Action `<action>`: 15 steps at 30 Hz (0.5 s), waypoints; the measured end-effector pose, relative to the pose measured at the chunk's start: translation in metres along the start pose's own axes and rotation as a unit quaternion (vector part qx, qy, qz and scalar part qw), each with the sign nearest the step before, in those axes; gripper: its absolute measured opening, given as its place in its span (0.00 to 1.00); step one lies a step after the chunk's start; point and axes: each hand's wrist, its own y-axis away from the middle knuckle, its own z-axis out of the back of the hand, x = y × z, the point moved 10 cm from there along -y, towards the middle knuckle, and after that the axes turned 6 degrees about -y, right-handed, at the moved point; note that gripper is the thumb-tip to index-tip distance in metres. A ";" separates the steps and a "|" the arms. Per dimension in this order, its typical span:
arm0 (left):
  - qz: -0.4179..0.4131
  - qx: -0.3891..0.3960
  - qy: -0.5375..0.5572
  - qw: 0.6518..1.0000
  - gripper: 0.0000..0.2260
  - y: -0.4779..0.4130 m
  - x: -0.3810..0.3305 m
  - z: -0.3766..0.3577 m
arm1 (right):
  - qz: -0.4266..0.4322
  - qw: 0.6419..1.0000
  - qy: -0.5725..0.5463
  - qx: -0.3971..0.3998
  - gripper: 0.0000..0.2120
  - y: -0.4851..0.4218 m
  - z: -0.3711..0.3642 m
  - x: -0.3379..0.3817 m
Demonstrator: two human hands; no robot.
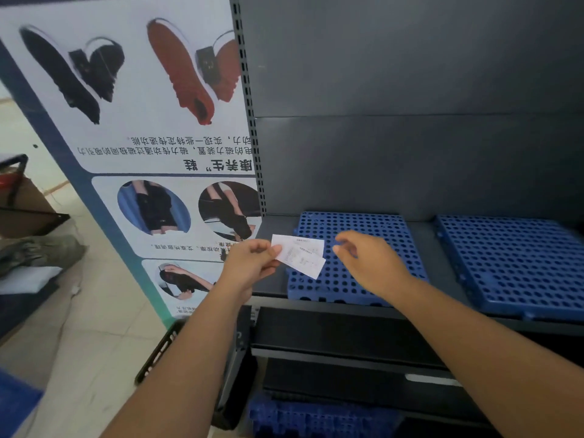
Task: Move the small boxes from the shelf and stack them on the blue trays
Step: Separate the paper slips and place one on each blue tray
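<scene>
My left hand pinches two small flat white boxes by their left ends, fanned one over the other, just above the left blue tray. That perforated tray lies on a dark metal shelf with nothing on it. My right hand hovers over the same tray to the right of the boxes, its fingers loosely curled and holding nothing. A second blue perforated tray lies to the right on the same shelf, also bare.
A tall poster panel with shoe pictures stands left of the shelf. Lower dark shelves sit below, with another blue tray at the bottom. A black crate sits on the tiled floor; cardboard and clutter lie far left.
</scene>
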 end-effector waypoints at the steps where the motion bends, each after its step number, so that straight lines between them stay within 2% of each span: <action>1: 0.001 0.006 0.004 1.000 0.05 0.003 -0.002 -0.010 | -0.007 1.000 -0.004 -0.001 0.18 0.002 0.006 -0.005; 6: 0.011 0.032 0.018 0.999 0.05 0.017 0.001 -0.060 | -0.054 0.998 -0.040 0.010 0.17 0.011 0.022 -0.038; 12: 0.017 0.050 0.020 0.998 0.06 0.024 0.010 -0.105 | -0.054 0.997 -0.049 -0.018 0.06 0.021 0.038 -0.070; 15: 0.023 0.055 0.010 0.998 0.08 0.025 0.013 -0.115 | -0.058 0.996 -0.057 -0.025 0.07 0.025 0.043 -0.081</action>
